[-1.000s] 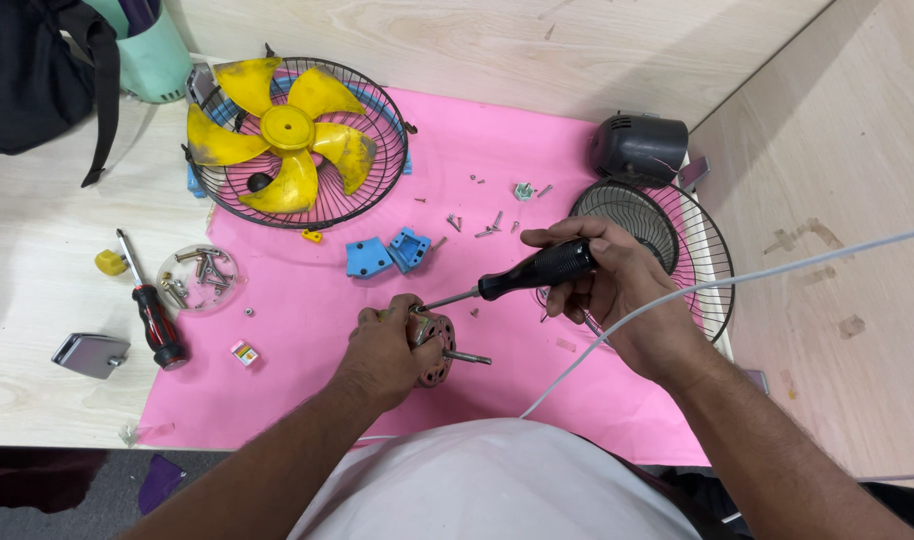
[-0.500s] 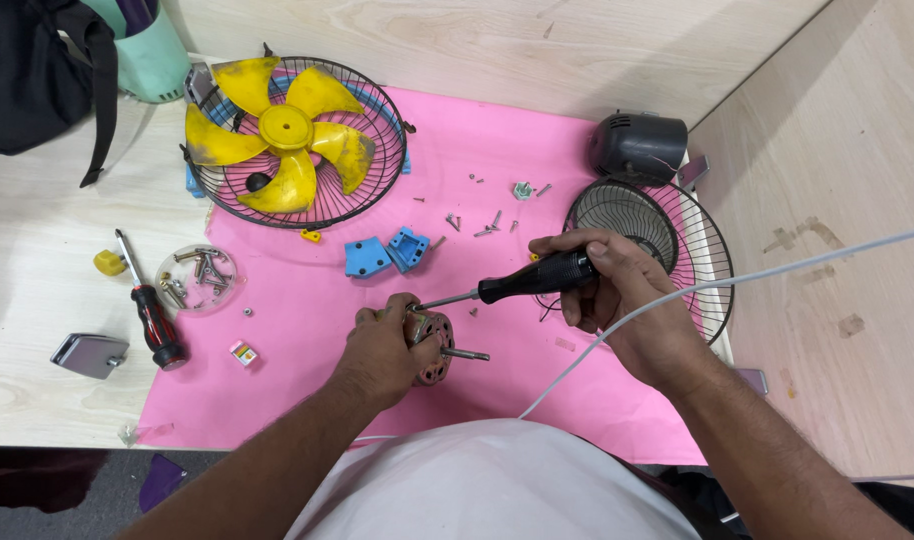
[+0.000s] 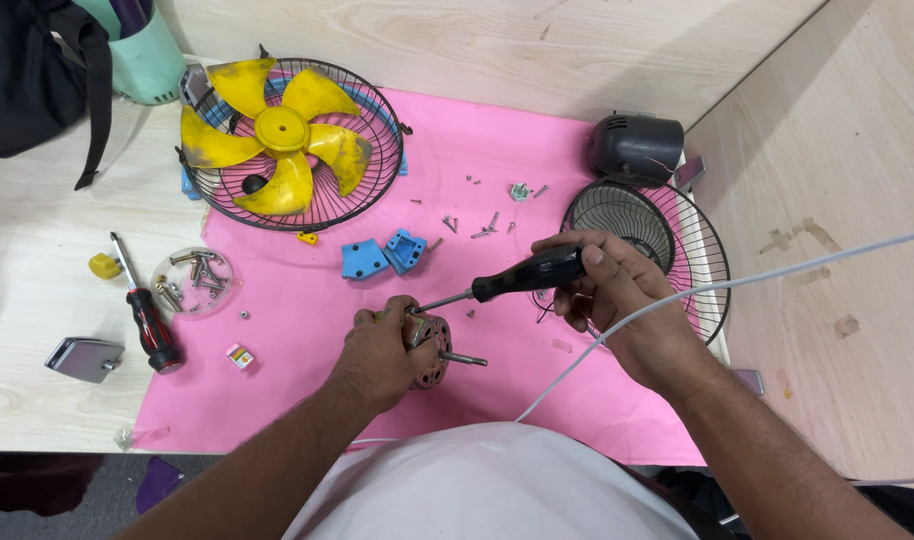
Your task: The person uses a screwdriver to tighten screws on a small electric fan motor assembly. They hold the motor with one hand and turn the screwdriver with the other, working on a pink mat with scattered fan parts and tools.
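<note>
My left hand (image 3: 382,350) grips a small fan motor (image 3: 429,352) on the pink mat (image 3: 297,330); its steel shaft sticks out to the right. My right hand (image 3: 607,290) holds a black-handled screwdriver (image 3: 522,275), and the tip rests on the top of the motor by my left thumb. A white cable (image 3: 737,285) runs across my right wrist toward the right.
A wire guard with a yellow fan blade (image 3: 282,135) lies at the back left, a second wire guard (image 3: 667,240) and a black motor cover (image 3: 634,148) at the right. Blue plastic parts (image 3: 382,255), loose screws (image 3: 482,225), a screw dish (image 3: 192,280) and a red-black screwdriver (image 3: 147,320) lie around.
The hands, motor and screwdriver keep almost the same pose; the right hand has shifted only slightly around the handle.
</note>
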